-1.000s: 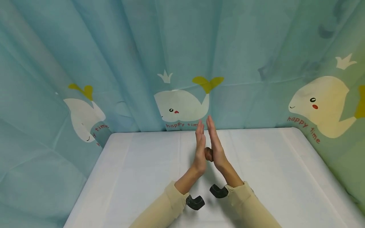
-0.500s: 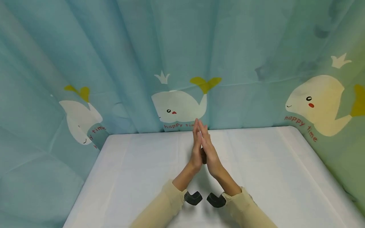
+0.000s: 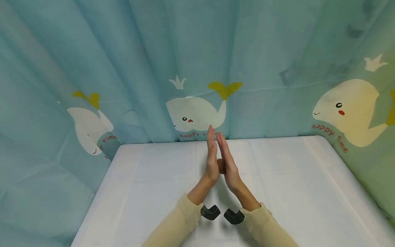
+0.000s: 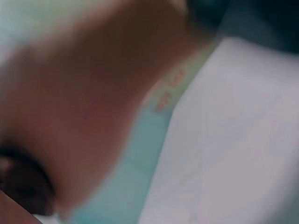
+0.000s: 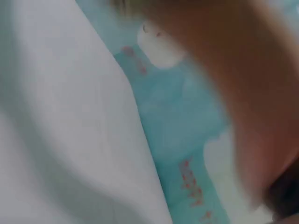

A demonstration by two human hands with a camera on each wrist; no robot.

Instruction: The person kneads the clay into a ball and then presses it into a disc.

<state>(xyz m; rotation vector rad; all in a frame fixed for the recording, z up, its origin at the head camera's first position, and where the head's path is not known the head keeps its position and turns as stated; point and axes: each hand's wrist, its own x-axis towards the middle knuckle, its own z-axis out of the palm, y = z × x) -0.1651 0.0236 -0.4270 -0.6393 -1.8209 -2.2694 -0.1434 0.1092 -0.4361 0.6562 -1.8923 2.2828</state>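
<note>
Showing brown, rounded, compact lump (image 3: 221, 166), sides partly hidden.

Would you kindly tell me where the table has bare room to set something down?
The white table is bare from the left sleeve and right sleeve outward, back to the curtain; it is crowded over the middle, where left hand and right hand sandwich a brown lump.

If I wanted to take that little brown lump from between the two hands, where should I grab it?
Probably pinch the brown lump by its exposed near end, coming from the near side and slightly above. It looks small and roundish, and its flanks are covered by the left hand and the right hand, so only that end shows in the gap.
</note>
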